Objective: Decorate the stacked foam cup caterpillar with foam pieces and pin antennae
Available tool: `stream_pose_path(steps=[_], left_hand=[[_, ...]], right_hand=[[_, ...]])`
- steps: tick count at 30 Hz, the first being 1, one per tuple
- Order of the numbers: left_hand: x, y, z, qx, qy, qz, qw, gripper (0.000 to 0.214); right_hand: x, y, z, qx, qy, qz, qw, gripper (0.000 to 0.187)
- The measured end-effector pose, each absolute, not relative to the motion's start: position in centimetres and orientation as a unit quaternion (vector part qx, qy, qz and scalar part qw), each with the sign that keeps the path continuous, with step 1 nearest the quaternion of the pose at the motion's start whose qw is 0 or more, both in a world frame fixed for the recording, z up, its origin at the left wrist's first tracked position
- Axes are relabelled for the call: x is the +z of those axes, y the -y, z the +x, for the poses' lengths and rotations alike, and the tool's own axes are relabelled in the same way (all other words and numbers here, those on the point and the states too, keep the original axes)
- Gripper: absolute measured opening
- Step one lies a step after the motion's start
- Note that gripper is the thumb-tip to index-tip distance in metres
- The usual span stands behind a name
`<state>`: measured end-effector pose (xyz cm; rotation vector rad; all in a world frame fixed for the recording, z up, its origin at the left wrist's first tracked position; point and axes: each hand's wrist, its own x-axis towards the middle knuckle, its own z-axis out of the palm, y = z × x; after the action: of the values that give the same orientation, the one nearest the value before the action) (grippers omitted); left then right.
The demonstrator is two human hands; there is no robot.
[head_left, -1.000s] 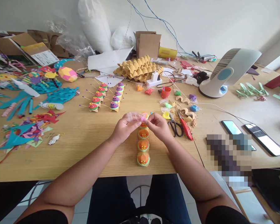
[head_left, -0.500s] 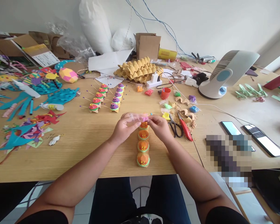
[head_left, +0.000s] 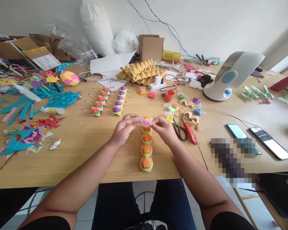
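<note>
In the center of the frame, both hands are holding one small clear bag with something pink inside. The left hand has its fingers closed upon one end of the bag, and the right hand pinches the other end between thumb and fingers. The bag is stretched above the far end of an orange egg-carton row — this row lies on the wooden counter and its cups carry small yellow faces and green bands.

Near the right hand, to the right of center, there are black-handled scissors and a red cutter. Above the left hand, a red row and a purple row stand side by side, with dark-tipped sticks at their sides. A red cup stands above center, and a white fan at the upper right.
</note>
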<state>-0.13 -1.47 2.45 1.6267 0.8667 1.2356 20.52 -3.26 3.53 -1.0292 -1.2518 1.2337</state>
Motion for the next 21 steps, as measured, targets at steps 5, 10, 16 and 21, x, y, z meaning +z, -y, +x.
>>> stream_pose_path(steps=[5, 10, 16, 21], left_hand=[[2.47, 0.91, -0.29, 0.506, -0.357, 0.677, 0.398, 0.017], [2.98, 1.00, -0.49, 0.473, -0.332, 0.709, 0.404, 0.017], [3.37, 1.31, -0.48, 0.455, -0.354, 0.732, 0.363, 0.021], [3.19, 1.50, -0.51, 0.457, -0.361, 0.752, 0.307, 0.020]], right_hand=[[3.46, 3.05, 20.70, 0.567, 0.513, -0.400, 0.506, 0.042], [3.33, 2.94, 20.75, 0.601, 0.529, -0.360, 0.479, 0.037], [3.27, 2.97, 20.79, 0.595, 0.553, -0.361, 0.458, 0.035], [3.12, 2.98, 20.80, 0.584, 0.544, -0.381, 0.467, 0.032]])
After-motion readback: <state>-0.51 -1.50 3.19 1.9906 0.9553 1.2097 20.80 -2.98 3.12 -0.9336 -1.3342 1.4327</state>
